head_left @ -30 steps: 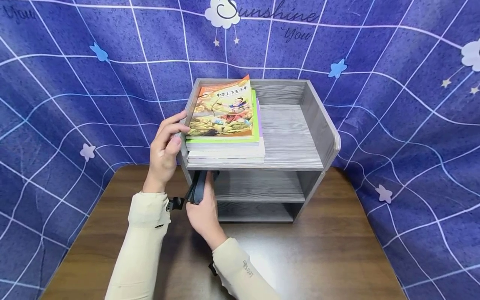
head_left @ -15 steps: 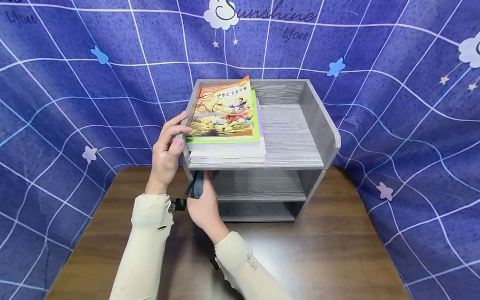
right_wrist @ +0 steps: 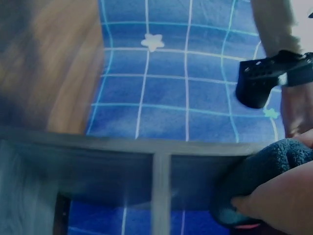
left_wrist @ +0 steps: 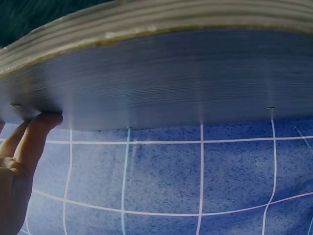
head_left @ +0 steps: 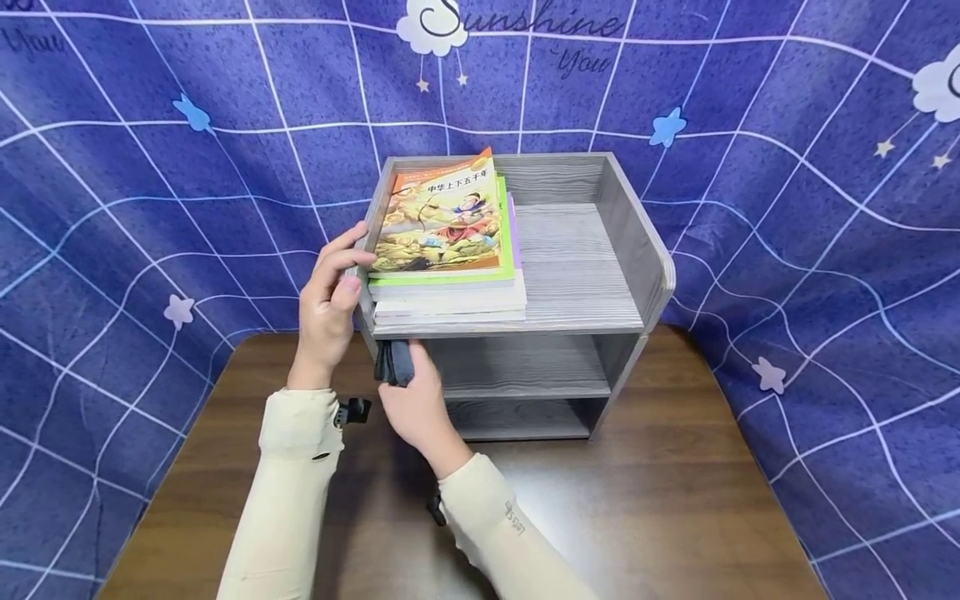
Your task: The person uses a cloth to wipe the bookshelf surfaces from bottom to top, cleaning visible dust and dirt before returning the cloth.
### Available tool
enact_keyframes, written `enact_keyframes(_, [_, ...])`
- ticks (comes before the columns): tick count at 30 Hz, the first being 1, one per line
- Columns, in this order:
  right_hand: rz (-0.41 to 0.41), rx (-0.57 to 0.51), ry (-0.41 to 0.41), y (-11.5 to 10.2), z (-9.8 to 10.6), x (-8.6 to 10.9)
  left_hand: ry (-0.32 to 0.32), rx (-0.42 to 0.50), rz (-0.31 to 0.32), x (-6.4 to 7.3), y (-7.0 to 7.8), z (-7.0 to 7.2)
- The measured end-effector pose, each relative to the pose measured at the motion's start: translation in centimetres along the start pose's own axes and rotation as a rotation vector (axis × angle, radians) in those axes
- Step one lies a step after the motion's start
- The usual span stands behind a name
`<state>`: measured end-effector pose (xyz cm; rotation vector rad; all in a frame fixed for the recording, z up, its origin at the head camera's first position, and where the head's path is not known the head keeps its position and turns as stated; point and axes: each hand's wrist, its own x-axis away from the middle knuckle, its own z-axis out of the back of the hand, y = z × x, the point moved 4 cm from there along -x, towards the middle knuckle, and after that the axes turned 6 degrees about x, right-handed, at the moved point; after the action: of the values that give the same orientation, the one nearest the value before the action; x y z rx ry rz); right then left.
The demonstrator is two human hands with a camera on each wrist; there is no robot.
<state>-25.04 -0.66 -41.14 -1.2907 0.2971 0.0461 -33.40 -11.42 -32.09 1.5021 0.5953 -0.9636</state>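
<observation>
A small grey wood-grain shelf (head_left: 573,262) stands on the brown table. My left hand (head_left: 328,312) holds its left side panel, fingertips over the top edge. In the left wrist view, fingers (left_wrist: 35,139) touch the panel's outer face (left_wrist: 161,78). My right hand (head_left: 420,408) grips a folded dark blue-grey towel (head_left: 393,363) at the left end of the compartment under the top board. Fuzzy terry folds of the towel (right_wrist: 259,171) show in the right wrist view, the thumb lying against them. The towel's far end is hidden inside the shelf.
A stack of books (head_left: 442,221) lies on the left of the shelf's top board, an illustrated cover uppermost. Beneath the middle board (head_left: 525,379) is a lower compartment (head_left: 525,419). A blue curtain (head_left: 810,167) with white grid lines hangs behind the table (head_left: 637,500).
My right hand has pushed the towel slightly farther in under the top board, and less of it sticks out. The left hand keeps its place on the side panel. The head view has shifted slightly.
</observation>
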Motion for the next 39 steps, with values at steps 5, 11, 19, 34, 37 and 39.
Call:
enact_keyframes(5, [0.11,0.198,0.03,2.3,-0.8,0.8,0.017,0.0,-0.002,0.2,0.1,0.2])
enact_keyframes(11, [0.107,0.276,0.037,3.6,-2.4,1.0,0.031,-0.016,-0.007,-0.1,0.8,0.3])
enact_keyframes(19, [0.071,0.112,0.052,3.2,-2.6,0.8,0.023,-0.014,-0.009,-0.1,0.9,-0.3])
enact_keyframes(34, [-0.041,-0.055,-0.048,-0.5,-0.3,-0.3,-0.023,0.008,0.026,0.5,0.1,-0.4])
enact_keyframes(37, [-0.109,-0.189,0.006,-0.1,-0.3,-0.2,-0.019,0.012,0.017,0.5,0.0,-0.3])
enact_keyframes(39, [-0.134,-0.407,0.09,0.4,-0.3,-0.1,-0.01,0.009,0.008,0.4,0.0,-0.4])
